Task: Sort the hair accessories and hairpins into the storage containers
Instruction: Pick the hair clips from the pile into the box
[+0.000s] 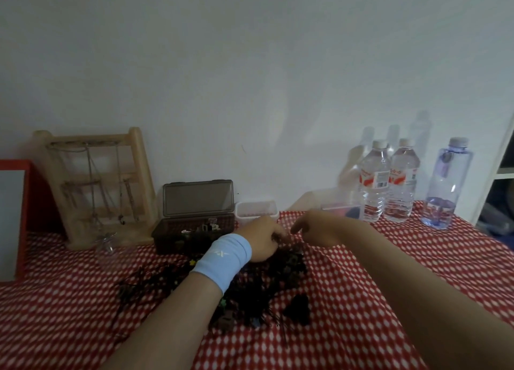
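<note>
Hands at centre frame, both over the far edge of a dark tangled pile of hair accessories point(250, 291) spread across the red-and-white checked cloth point(389, 300) in the lower middle. Left hand point(261, 241), light blue wristband point(222, 261) on the wrist, curled down into the pile with fingers bent, seemingly pinching some dark strand or clip; exactly what, too blurred to tell. Right hand point(317, 227) just beside it, fingers loosely bent and pointing left toward the same spot; whether gripping anything, cannot tell.

Containers behind the hands: brown box point(192, 233) with lid propped open, left of centre, a few small pieces already inside; white tub point(256, 209) just behind the left hand; clear box point(342, 209) behind the right hand. Water bottles point(389, 180) upper right, wooden rack point(97, 183) upper left, neither part of the sorting.

Likely step: teasing one piece free of the tangle. Best done by holding the pile down with one hand, drawing a single item out slowly with the other, shaking off clinging hairpins before lifting, then dropping into the container holding like pieces. Risk: dragging several snagged items along.
</note>
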Tool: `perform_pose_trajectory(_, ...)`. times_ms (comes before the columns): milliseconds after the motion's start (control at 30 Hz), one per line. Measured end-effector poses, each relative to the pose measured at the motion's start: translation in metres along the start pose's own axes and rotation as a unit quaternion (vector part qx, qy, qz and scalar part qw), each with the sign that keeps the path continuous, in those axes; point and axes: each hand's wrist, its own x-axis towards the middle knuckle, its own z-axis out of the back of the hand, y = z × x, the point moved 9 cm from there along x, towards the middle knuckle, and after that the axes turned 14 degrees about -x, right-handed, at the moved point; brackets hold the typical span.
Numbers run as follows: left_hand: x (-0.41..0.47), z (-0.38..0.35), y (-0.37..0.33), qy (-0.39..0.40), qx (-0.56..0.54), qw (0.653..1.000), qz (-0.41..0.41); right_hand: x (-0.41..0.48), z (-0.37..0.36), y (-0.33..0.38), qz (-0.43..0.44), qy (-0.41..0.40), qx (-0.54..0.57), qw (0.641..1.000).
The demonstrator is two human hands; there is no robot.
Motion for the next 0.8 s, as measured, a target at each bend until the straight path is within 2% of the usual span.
perform_pose_trajectory(100,0.003,-0.016,-0.011,0.030,0.001,1.000,-0.007,0.005,-0.002,-0.003,-0.034,0.041,-0.014,0.998)
perform_pose_trajectory(167,0.005,-0.026,-0.017,0.041,0.012,0.999,-0.019,0.006,-0.003,-0.005,-0.040,0.021,-0.024,0.999)
perform_pose_trajectory(367,0.009,-0.026,-0.008,0.035,0.007,0.999,-0.008,-0.003,-0.012,0.002,0.026,0.002,-0.003,1.000)
perform_pose_trajectory(533,0.003,0.002,0.001,-0.007,-0.014,1.000,-0.010,0.006,-0.013,0.009,0.019,0.013,-0.013,1.000)
perform_pose_trajectory(633,-0.001,0.016,0.008,-0.026,-0.007,1.000,-0.005,0.013,-0.013,0.009,0.026,-0.008,-0.006,1.000)
perform_pose_trajectory(800,-0.003,0.034,0.021,-0.063,-0.042,0.997,-0.007,0.004,0.007,0.015,0.057,-0.062,0.092,0.992)
